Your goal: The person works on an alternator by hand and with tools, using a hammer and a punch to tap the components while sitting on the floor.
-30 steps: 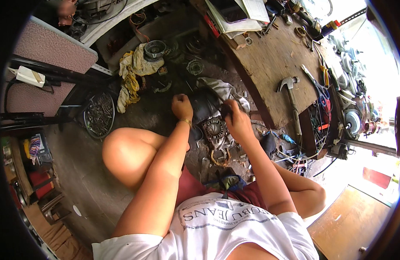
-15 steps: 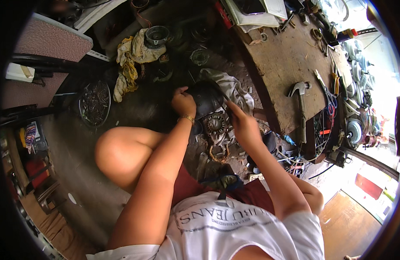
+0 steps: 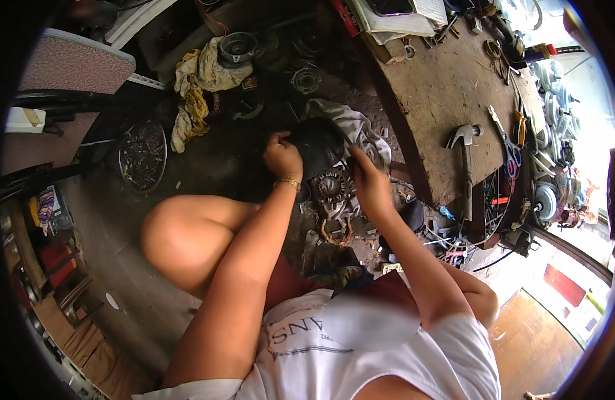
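Observation:
A black, rounded, hollow-looking shell is between my hands, above the floor. My left hand, with a gold bracelet at its wrist, is closed at the shell's left edge and grips it. My right hand is at the shell's right side, fingers curled and index finger stretched toward its rim. Something dark and thin shows at those fingers, too blurred to name. Just below the shell lies a motor stator with a toothed ring. Behind the shell, a grey-white cloth is bunched up.
A worn wooden bench on the right bears a claw hammer, scissors and papers. At left stands a basin of small metal parts. Further back, a round metal housing rests on a yellow-stained rag.
My right hand has shifted slightly up and left along the shell's right side. The shell has tilted a little, while my left hand keeps its place. The view has moved slightly.

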### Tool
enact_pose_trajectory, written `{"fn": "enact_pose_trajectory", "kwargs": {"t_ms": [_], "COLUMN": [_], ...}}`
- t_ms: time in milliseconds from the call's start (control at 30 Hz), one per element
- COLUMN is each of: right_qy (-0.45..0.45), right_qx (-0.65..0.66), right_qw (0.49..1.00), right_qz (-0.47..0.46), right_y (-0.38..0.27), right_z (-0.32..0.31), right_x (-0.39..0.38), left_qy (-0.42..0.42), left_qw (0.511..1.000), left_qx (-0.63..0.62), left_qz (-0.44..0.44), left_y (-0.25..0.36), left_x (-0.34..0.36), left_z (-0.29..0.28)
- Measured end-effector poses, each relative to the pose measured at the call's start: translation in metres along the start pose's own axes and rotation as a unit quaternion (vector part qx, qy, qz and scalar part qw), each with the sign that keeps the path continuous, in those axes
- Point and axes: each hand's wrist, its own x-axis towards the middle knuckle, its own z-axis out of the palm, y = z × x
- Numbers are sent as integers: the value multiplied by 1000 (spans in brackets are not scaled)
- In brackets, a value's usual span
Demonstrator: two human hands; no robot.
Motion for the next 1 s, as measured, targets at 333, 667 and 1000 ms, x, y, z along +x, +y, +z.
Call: {"fn": "enact_pose_trajectory", "kwargs": {"t_ms": [333, 667, 1000], "right_qy": [-15, 10, -32], "right_qx": [-27, -29, -55], "right_qw": [999, 999, 997], "right_qz": [-44, -28, 48], "right_y": [-23, -5, 1], "right_z": [-40, 33, 9], "right_x": [-24, 60, 15], "left_qy": [22, -27, -21], "left_qw": [999, 1000, 1000], "left_qx": [-28, 1, -11], "left_qz": [-7, -6, -19], "left_y": [-17, -2, -6], "left_x": [10, -12, -1], "left_z": [-3, -7, -1]}}
